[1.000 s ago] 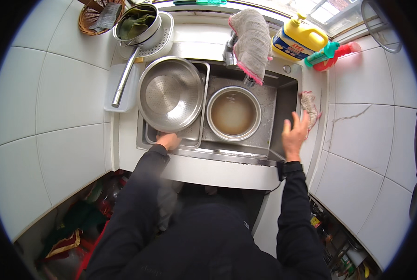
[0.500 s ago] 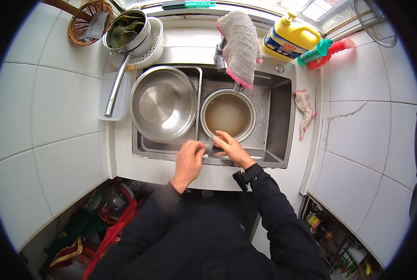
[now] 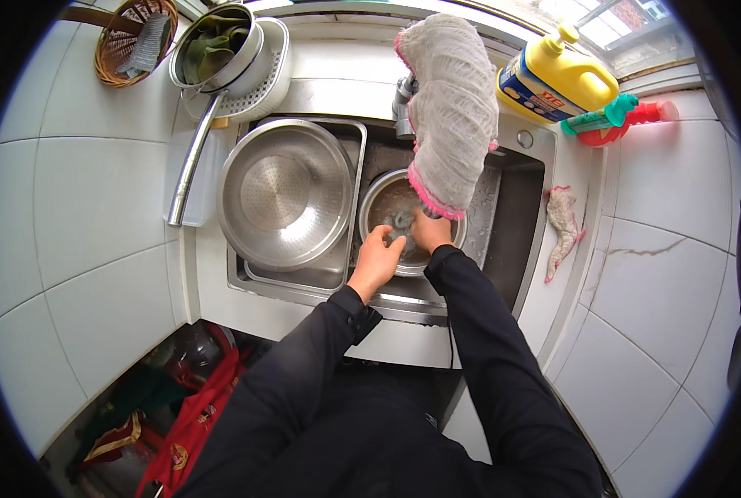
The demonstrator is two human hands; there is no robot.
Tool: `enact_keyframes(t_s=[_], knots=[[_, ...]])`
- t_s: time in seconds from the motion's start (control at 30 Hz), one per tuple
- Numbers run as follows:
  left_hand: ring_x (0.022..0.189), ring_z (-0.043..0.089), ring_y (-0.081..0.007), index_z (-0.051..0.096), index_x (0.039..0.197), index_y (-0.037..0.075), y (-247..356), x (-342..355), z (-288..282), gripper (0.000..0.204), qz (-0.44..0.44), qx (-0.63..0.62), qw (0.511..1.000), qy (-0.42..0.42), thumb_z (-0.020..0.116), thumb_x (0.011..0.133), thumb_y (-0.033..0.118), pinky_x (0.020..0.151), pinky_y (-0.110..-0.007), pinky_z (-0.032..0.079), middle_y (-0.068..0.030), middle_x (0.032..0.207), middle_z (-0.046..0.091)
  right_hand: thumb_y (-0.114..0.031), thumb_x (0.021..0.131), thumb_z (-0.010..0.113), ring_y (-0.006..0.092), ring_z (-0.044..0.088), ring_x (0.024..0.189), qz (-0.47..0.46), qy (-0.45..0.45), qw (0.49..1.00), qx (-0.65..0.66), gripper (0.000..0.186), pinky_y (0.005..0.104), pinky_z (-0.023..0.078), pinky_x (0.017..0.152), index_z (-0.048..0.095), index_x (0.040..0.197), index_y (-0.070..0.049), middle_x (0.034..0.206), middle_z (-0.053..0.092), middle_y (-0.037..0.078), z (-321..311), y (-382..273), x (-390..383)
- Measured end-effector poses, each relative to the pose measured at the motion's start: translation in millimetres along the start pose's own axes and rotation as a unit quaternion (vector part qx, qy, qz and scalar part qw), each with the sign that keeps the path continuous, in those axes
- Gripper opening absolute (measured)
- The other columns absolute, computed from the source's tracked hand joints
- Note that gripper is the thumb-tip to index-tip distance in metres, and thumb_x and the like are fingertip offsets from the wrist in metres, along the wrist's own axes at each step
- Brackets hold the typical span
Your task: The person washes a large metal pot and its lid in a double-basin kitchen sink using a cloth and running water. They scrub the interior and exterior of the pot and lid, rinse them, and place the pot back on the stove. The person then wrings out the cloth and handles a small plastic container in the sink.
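In the right basin of the sink stands a round metal pot (image 3: 369,217) of cloudy brownish water. My left hand (image 3: 375,262) is at its near left rim, thumb and fingers curved and apart, with nothing visible between them. My right hand (image 3: 432,230) reaches over the right side of the pot, its fingers partly hidden by a hanging cloth and by the water. Between the two hands a small greyish patch (image 3: 402,221) shows in the stirred water; its kind is unclear. The whitish cloth with pink edging (image 3: 449,108) covers the tap and overhangs the pot.
A perforated steel basin (image 3: 283,195) rests over the left sink. Behind it, a long-handled saucepan (image 3: 216,70) sits in a white colander (image 3: 277,79). At the back right stand a yellow pump jug (image 3: 553,76) and a green bottle (image 3: 600,116). A crumpled cloth (image 3: 562,228) lies on the right counter.
Both hands have moved forward and right, from the sink's front edge to the pot. The small grey-green thing between them no longer shows there. The water is now disturbed, and the view has shifted.
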State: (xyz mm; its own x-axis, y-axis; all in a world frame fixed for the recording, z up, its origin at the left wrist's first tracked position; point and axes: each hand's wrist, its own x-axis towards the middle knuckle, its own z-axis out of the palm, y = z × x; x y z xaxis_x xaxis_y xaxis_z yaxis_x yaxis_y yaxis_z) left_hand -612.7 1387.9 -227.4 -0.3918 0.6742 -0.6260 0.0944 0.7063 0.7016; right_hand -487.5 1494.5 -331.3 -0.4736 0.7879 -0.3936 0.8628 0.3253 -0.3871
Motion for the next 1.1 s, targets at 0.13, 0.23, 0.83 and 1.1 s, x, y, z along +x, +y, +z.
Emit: enact_keyframes(t_s=[0.13,0.23,0.83,1.1], knots=[[0.128,0.052,-0.0287,0.045,0.145,0.008,11.4,15.3,0.2,0.058,-0.171,-0.203,0.962,-0.061,0.061,0.098,0.038,0.098,-0.045,0.049,-0.0098,0.138,0.055,-0.014,0.081,0.061,0.0425,0.069,0.088,-0.099,-0.033,0.993,0.052,0.019,0.0510,0.055,0.080,0.071,0.091,0.000,0.092,0.071,0.024,-3.9,-2.3,4.0],[0.134,0.045,-0.0290,0.041,0.147,0.011,15.7,22.7,4.7,0.064,-0.218,-0.311,0.924,-0.043,0.058,0.098,0.048,0.100,-0.052,0.047,-0.0092,0.147,0.046,-0.014,0.081,0.059,0.0437,0.068,0.095,-0.021,0.070,0.992,0.107,0.023,0.0506,0.053,0.085,0.071,0.097,-0.002,0.098,0.070,0.026,-16.8,-9.6,-0.4],[0.155,0.004,-0.0336,-0.004,0.159,0.002,19.3,17.9,5.6,0.107,-0.123,-0.529,0.820,-0.179,0.037,0.094,0.076,0.124,-0.049,0.008,-0.0212,0.167,-0.001,-0.035,0.094,0.059,0.0436,0.062,0.103,-0.118,0.122,0.962,0.213,0.035,0.0526,0.049,0.087,0.065,0.111,-0.006,0.109,0.069,0.021,31.2,13.3,19.0],[0.154,-0.008,-0.0380,-0.003,0.161,0.011,-7.7,56.2,2.4,0.113,-0.214,-0.474,0.837,-0.172,0.048,0.088,0.080,0.119,-0.062,0.012,-0.0189,0.167,-0.010,-0.020,0.096,0.060,0.0267,0.064,0.109,-0.032,-0.059,0.886,0.460,0.032,0.0380,0.048,0.092,0.065,0.119,0.000,0.114,0.068,0.017,23.9,14.1,4.4]])
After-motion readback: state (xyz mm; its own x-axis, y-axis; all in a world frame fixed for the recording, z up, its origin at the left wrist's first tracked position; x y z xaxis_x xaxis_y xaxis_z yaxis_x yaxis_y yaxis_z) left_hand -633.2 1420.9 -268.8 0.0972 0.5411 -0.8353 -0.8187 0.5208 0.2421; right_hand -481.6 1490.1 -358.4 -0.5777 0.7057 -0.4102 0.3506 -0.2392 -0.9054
